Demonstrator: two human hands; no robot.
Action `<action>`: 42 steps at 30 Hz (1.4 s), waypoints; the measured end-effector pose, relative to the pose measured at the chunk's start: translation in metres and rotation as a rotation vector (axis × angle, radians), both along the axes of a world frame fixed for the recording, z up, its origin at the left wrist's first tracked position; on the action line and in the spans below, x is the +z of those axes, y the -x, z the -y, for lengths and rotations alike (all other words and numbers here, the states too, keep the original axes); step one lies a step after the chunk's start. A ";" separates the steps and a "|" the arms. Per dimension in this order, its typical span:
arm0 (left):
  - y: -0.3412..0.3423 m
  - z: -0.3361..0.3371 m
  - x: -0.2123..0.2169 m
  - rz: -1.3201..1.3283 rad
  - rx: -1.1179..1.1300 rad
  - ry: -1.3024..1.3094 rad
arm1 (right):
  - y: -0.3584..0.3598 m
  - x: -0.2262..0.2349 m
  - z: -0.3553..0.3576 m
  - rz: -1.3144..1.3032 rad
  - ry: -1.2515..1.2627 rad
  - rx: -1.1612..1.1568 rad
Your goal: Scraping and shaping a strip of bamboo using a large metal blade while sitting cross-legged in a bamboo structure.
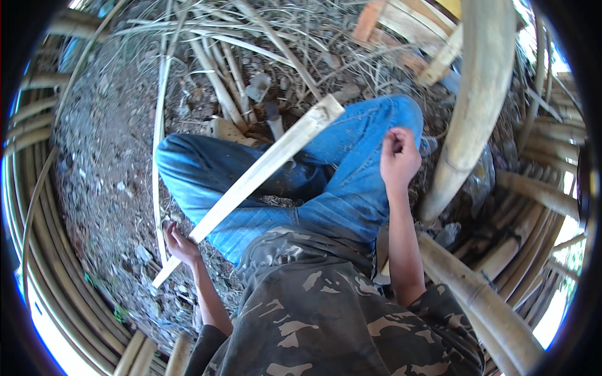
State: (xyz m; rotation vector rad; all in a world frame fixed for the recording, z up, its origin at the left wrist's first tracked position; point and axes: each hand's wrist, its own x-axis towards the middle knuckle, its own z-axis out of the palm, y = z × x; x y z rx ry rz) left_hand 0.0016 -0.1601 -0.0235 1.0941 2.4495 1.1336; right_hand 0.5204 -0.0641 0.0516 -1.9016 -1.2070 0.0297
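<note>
A long, pale split bamboo strip (263,168) lies slantwise over my crossed legs in blue jeans (351,182). Its wider end rises toward the far side, above my right shin. My left hand (182,244) is closed round the strip close to its narrow lower end, beside my left thigh; part of the strip is hidden by the hand. Over my right knee my right hand (401,160) is raised with its fingers curled in, and nothing shows in them. It is apart from the strip.
A thick bamboo pole (473,106) stands close to my right, with another pole (476,288) lower down. Thin bamboo strips (160,144) and shavings litter the ground ahead and left. Stacked bamboo poles (47,219) curve along the left edge. Wood pieces (414,28) lie far right.
</note>
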 end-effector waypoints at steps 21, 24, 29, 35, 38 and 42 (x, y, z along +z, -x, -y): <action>-0.020 -0.007 0.018 -0.045 -0.030 0.009 | 0.003 0.009 -0.001 -0.009 0.015 0.030; -0.024 -0.008 0.020 -0.078 -0.041 -0.031 | 0.003 0.010 -0.001 -0.004 0.019 0.026; -0.021 -0.008 0.019 -0.069 -0.041 -0.036 | 0.002 0.009 -0.003 -0.004 0.027 0.043; -0.024 -0.010 0.028 -0.048 -0.014 0.083 | 0.053 0.036 -0.024 -0.353 0.073 0.166; -0.016 -0.006 0.017 -0.041 -0.006 0.067 | 0.093 0.020 -0.052 -0.124 0.175 0.518; -0.026 -0.009 0.026 -0.068 -0.049 0.046 | 0.145 -0.041 -0.082 0.117 0.338 0.579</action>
